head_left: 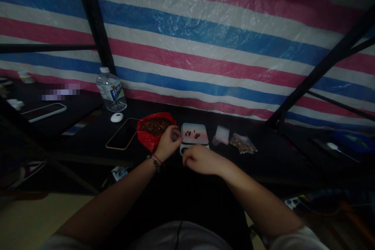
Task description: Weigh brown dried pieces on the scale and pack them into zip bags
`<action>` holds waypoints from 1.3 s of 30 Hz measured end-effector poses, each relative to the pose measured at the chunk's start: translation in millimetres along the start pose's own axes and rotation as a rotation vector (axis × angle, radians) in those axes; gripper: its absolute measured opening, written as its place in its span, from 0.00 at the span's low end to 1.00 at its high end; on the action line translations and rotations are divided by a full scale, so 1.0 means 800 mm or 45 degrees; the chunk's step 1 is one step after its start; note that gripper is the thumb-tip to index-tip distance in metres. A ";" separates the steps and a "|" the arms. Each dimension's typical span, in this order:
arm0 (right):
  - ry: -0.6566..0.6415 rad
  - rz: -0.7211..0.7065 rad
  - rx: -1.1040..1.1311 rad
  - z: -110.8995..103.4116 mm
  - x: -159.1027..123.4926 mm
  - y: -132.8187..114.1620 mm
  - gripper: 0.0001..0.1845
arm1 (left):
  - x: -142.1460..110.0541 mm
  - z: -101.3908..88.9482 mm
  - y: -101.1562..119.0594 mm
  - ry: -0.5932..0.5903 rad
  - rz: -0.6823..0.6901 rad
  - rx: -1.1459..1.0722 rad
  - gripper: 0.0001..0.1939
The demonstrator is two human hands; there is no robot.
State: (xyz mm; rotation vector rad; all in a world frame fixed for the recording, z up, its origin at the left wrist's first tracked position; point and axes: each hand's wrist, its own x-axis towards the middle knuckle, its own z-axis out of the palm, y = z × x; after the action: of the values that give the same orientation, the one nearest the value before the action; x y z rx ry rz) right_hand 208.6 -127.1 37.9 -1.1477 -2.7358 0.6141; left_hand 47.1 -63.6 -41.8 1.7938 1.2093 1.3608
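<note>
My left hand [166, 145] is closed around a small clear round container [175, 134], held at the left edge of a white kitchen scale [187, 126]. Several small brown pieces [197, 135] lie on the scale's platform. Curled in front of the scale, my right hand [203, 159] covers part of its front panel; its fingertips are mostly hidden, and I cannot see whether anything is in them. Beside my left hand stands an opened red bag [145, 139] full of brown dried bits [156, 125].
Right of the scale lie a small clear plastic box [222, 134] and a clear bag of brown pieces [243, 143]. To the left are a phone [122, 134], a white oval case [116, 117], a plastic bottle [111, 91] and another phone [43, 112]. Dark metal posts [96, 19] frame the table.
</note>
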 end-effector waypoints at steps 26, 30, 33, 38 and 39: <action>-0.723 -0.011 -0.485 0.160 -0.030 0.011 0.09 | 0.001 0.000 -0.007 -0.032 0.002 0.062 0.20; -0.380 -0.017 -0.254 0.055 -0.052 0.008 0.08 | 0.000 -0.001 -0.002 -0.062 0.027 0.061 0.22; 0.199 -0.033 0.003 -0.014 -0.039 0.013 0.10 | -0.003 0.001 0.002 -0.093 0.058 0.080 0.23; 0.610 -0.012 0.032 -0.036 0.027 0.025 0.09 | -0.007 0.007 0.003 -0.149 0.138 0.076 0.24; 0.561 -0.027 -0.019 -0.032 0.038 0.027 0.09 | -0.007 0.007 0.003 -0.162 0.149 0.061 0.23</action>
State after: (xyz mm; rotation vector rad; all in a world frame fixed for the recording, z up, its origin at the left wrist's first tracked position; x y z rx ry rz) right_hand 207.7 -83.7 50.6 -1.1005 -2.3757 0.2928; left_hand 52.5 -69.4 -43.9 1.9802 1.0928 1.2688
